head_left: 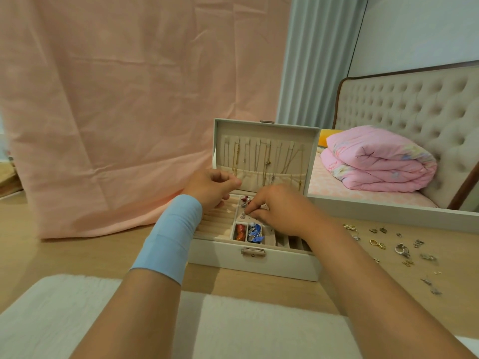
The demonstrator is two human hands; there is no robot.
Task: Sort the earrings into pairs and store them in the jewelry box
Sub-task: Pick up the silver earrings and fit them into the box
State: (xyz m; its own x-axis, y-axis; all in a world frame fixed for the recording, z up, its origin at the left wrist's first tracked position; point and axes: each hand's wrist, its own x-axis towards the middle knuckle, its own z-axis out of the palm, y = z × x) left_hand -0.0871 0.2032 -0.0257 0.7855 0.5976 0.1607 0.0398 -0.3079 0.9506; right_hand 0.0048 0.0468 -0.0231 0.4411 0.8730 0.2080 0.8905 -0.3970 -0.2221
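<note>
While the head view looks down along both forearms, the entries run as follows, each placed against the jewelry box (254,265).

1. Jewelry box: cream, lid (267,126) upright at its rear, standing on a wooden table (77,255). Front clasp (253,252) hangs loose.
2. Necklaces (267,161): thin chains hung in a row inside the lid.
3. Ring rolls (217,218): beige, filling the box's left section.
4. Red and pearl earrings (245,200): in the rear middle compartment of the box.
5. Orange earrings (240,232): in a small front compartment of the box.
6. Blue earrings (255,233): with silver pieces, in the compartment just right of item 5.
7. Right hand (280,211): over the box's middle, fingertips drawn together on a silver earring (245,215) in the middle compartment.
8. Left hand (212,187): above the box's left rear corner, fingers curled, thumb against forefinger; whether it holds anything cannot be told. A blue wrist band (172,237) wraps the forearm.
9. Loose earrings (404,251): silver and gold, scattered on the table to the right of the box, among them gold hoops (377,243).
10. Pink cloth (116,99): hanging behind and left of the box.
11. White fleecy mat (77,307): in front of the box, at the near table edge.
12. Pink quilt (381,161): folded, behind and right of the box, before a tufted headboard (414,112).
13. Grey curtain (316,60): behind the box, above the lid.
</note>
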